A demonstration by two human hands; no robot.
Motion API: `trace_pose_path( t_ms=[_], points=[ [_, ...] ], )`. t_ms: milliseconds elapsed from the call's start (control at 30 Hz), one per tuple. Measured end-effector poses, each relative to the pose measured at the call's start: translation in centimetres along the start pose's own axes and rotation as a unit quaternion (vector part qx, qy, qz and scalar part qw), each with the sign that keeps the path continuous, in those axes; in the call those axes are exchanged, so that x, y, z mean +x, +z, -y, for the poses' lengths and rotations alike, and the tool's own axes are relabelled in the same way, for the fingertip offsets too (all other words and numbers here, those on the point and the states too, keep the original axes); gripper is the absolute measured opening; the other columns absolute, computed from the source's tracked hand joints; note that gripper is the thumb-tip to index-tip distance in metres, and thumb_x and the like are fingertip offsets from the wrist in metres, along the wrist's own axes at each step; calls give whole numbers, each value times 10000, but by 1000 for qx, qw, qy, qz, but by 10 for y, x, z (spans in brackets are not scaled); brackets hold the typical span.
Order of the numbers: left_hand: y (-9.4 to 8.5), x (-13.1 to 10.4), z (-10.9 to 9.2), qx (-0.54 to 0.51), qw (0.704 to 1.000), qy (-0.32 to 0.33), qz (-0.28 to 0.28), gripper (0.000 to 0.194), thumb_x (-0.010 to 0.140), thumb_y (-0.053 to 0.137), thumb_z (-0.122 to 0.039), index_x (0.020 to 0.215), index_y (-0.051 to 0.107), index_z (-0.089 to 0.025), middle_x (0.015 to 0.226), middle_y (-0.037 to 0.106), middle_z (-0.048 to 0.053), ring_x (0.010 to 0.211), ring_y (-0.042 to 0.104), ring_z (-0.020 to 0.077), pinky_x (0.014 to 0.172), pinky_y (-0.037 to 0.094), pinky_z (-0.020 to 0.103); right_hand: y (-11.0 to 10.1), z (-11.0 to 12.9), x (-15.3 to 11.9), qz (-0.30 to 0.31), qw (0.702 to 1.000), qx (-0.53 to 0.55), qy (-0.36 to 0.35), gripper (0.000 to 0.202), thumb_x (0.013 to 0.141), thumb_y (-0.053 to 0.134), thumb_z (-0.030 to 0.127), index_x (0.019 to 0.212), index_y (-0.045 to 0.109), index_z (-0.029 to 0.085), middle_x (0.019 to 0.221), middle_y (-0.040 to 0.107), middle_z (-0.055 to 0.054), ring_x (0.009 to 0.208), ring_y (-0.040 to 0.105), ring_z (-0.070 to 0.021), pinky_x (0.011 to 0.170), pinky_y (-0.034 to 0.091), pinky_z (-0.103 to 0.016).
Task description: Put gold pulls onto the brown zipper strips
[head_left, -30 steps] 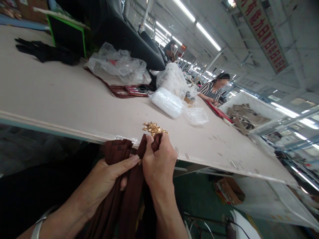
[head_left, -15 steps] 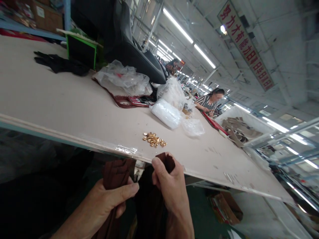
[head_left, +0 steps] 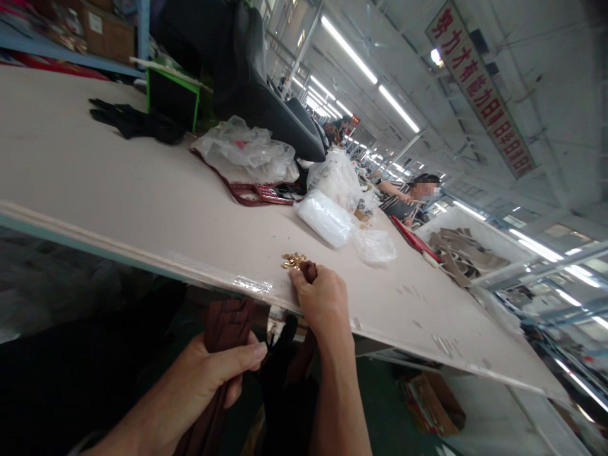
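My left hand (head_left: 228, 367) is closed round a bundle of dark brown strips (head_left: 228, 326), stacked flat, just below the table's front edge. Over the table, my right hand (head_left: 320, 294) grips the end of one brown strip (head_left: 309, 271), which curls up between thumb and fingers. The rest of that strip hangs down behind the wrist. Its fingertips are at a small pile of shiny gold metal pieces (head_left: 292, 259), partly covered by the hand. A whitish clamp-like fixture (head_left: 275, 322) sits at the table edge between my hands.
On the table (head_left: 118, 196) lie clear plastic bags (head_left: 325, 218), a red calculator (head_left: 273, 194) and a black glove-like item (head_left: 135, 121). A person in stripes (head_left: 403, 199) works beyond, near a white bin (head_left: 498, 250) of scraps. A cardboard box (head_left: 434, 402) stands underneath.
My right hand has moved forward and up over the table edge with the strip, reaching the gold pieces. My left hand stays nearly still with the bundle. The other person's arm has risen.
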State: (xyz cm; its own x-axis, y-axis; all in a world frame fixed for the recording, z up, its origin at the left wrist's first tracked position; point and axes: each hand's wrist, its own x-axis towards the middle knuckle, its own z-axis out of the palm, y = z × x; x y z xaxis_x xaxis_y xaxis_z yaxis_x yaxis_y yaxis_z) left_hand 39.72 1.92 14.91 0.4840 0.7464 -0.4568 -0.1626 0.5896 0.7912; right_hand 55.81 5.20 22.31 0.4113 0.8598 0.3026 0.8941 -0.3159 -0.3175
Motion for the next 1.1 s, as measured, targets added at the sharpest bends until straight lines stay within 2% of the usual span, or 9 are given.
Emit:
trace_pose_path(
  t_ms=[200, 300, 433, 533, 600, 733, 900, 1000, 1100],
  points=[
    [3, -6, -6, -68, 997, -2, 21, 314, 668, 791, -450, 630, 643, -176, 360, 469, -58, 365, 371, 86, 424, 266, 216, -9, -1, -14, -6, 999, 28, -17, 175, 783, 624, 268, 625, 594, 201, 551, 560, 23, 534, 449, -143, 557, 314, -284],
    [6, -10, -9, -111, 994, -8, 12, 269, 641, 823, -384, 706, 678, -167, 488, 583, -36, 381, 397, 73, 414, 314, 209, -14, -3, -38, 6, 993, 117, -13, 163, 795, 620, 283, 657, 602, 197, 543, 530, 49, 513, 458, -122, 537, 355, -258],
    [9, -13, -6, -153, 987, -41, 29, 278, 630, 840, -358, 744, 703, -145, 658, 662, 12, 397, 407, 51, 401, 316, 197, -15, -6, -81, 56, 928, 365, 42, 126, 795, 655, 300, 774, 669, 176, 639, 653, 6, 580, 588, -141, 554, 467, -241],
    [9, -15, -3, -171, 980, -71, 72, 303, 642, 837, -397, 716, 712, -131, 538, 569, -18, 396, 399, 55, 409, 315, 188, -9, -6, -106, 80, 885, 452, 75, 73, 778, 696, 251, 772, 676, 181, 644, 702, -9, 589, 654, -158, 570, 515, -242],
    [9, -17, -3, -176, 977, -80, 91, 302, 654, 835, -403, 700, 713, -131, 454, 481, -48, 394, 396, 58, 412, 317, 179, -3, -7, -115, 76, 873, 473, 89, 44, 773, 707, 220, 766, 685, 184, 649, 715, -14, 597, 674, -165, 584, 528, -245],
    [11, -19, -3, -193, 975, -78, 75, 265, 624, 864, -335, 712, 709, -140, 542, 564, -31, 407, 376, 34, 408, 323, 165, 5, -11, -119, 83, 863, 492, 83, 84, 793, 718, 241, 739, 710, 177, 653, 726, -33, 603, 679, -177, 585, 541, -260],
    [10, -17, 3, -194, 979, -49, 45, 260, 602, 876, -317, 717, 700, -165, 448, 481, -58, 420, 389, 59, 428, 334, 164, 9, -15, -120, 75, 864, 488, 99, 85, 765, 748, 265, 760, 748, 180, 647, 708, -29, 593, 630, -166, 537, 509, -250],
    [8, -15, 6, -190, 979, -45, 57, 254, 613, 868, -311, 748, 713, -162, 454, 501, -46, 432, 407, 67, 434, 332, 164, 10, -13, -121, 76, 861, 494, 94, 137, 768, 760, 311, 770, 748, 175, 656, 704, -30, 602, 621, -165, 544, 511, -253],
    [7, -13, 7, -200, 975, -62, 71, 246, 637, 853, -340, 676, 686, -163, 442, 486, -43, 425, 420, 77, 431, 340, 174, 9, -7, -122, 58, 857, 498, 120, 192, 796, 737, 355, 760, 732, 167, 686, 711, -37, 632, 631, -171, 596, 523, -270]
  ],
)
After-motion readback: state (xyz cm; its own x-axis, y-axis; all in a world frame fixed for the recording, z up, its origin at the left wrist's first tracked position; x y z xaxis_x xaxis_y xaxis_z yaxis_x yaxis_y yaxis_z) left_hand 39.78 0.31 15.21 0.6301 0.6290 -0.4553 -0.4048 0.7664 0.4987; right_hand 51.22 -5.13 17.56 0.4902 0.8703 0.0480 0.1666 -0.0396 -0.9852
